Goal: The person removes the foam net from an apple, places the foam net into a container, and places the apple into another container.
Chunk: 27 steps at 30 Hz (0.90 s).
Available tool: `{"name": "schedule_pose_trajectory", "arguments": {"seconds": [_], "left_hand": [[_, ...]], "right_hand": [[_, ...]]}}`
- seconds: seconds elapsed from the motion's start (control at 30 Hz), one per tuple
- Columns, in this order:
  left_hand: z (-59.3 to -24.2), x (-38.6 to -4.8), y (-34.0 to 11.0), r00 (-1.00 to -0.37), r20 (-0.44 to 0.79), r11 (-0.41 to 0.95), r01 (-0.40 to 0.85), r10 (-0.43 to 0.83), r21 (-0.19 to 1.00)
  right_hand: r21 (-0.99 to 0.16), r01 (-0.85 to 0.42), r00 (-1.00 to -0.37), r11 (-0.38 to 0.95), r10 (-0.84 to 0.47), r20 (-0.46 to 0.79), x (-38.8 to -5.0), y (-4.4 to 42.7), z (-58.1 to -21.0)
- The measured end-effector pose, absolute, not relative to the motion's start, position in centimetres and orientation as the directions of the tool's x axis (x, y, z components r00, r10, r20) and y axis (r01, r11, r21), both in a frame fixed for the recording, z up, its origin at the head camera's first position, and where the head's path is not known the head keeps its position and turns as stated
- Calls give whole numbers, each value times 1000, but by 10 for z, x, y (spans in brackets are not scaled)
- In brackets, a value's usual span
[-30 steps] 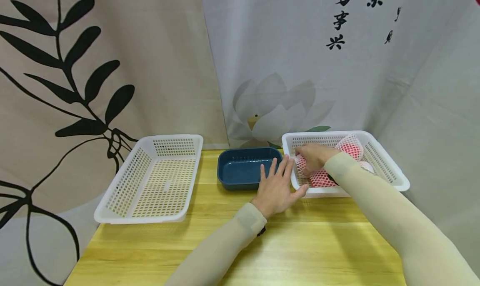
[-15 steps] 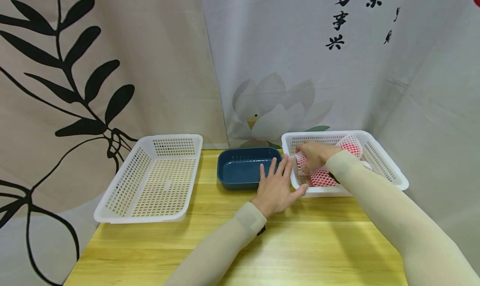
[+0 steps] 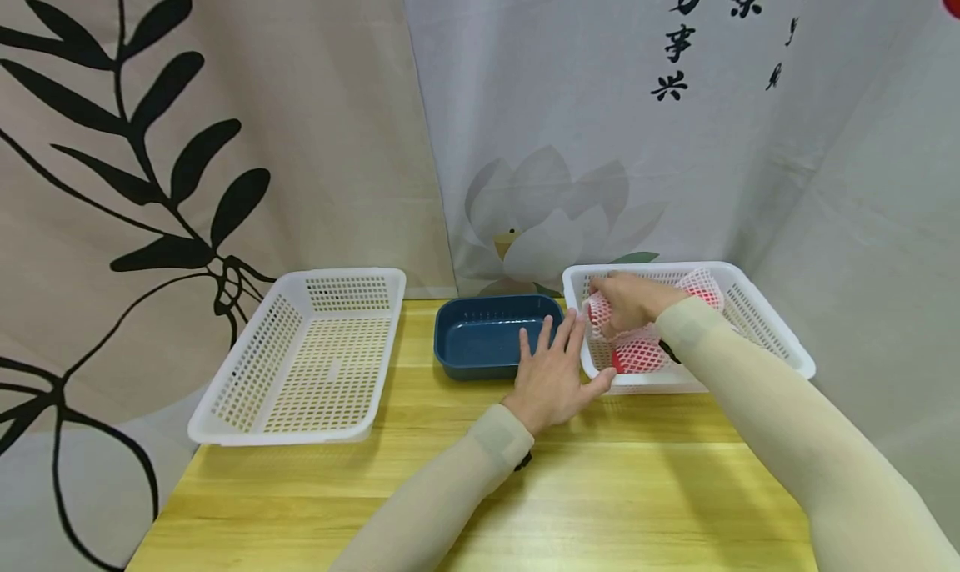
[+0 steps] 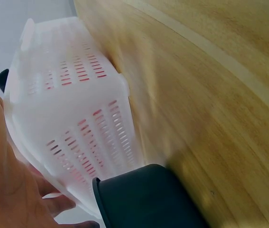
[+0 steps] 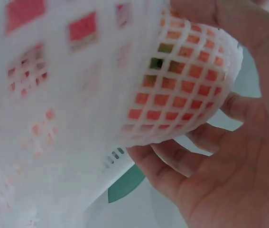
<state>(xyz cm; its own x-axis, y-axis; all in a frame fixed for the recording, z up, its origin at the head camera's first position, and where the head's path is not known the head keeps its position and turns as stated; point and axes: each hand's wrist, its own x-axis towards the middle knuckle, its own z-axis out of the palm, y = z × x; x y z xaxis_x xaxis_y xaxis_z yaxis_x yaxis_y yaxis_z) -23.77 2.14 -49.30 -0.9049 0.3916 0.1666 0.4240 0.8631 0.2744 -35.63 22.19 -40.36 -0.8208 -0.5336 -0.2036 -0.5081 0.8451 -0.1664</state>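
In the head view my right hand (image 3: 633,301) reaches into the white perforated basket (image 3: 776,338) on the right. Its curled fingers grip a red fruit in a white foam net (image 3: 598,312) near the basket's left end. The right wrist view shows the netted fruit (image 5: 186,90) close up, thumb above and fingers along its side. Other netted red fruits (image 3: 640,356) lie beside it, partly hidden by the hand and forearm. My left hand (image 3: 551,380) has its fingers spread, with its fingertips at the basket's left rim, over the right end of the dark blue dish (image 3: 483,338).
A second white perforated basket (image 3: 322,372), with nothing in it, stands on the left of the wooden table (image 3: 637,489). The blue dish between the baskets holds nothing visible. Printed fabric (image 3: 555,122) hangs right behind the containers.
My right hand and the netted fruit have shifted up very slightly at the basket's left end. The left hand and containers look unmoved.
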Motion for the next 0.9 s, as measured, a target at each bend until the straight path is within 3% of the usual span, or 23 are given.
{"name": "schedule_pose_trajectory", "arguments": {"seconds": [0.33,0.9], "left_hand": [[-496,-238,23,-909,158,867,416,386,275],[-495,-238,23,-915,144,869,403,377,288]], "right_hand": [[-141,-531,-828,836,-547,-122,-357,223,-399],[-186,-495,-849,849,-518,-104,-347,231,-384]]}}
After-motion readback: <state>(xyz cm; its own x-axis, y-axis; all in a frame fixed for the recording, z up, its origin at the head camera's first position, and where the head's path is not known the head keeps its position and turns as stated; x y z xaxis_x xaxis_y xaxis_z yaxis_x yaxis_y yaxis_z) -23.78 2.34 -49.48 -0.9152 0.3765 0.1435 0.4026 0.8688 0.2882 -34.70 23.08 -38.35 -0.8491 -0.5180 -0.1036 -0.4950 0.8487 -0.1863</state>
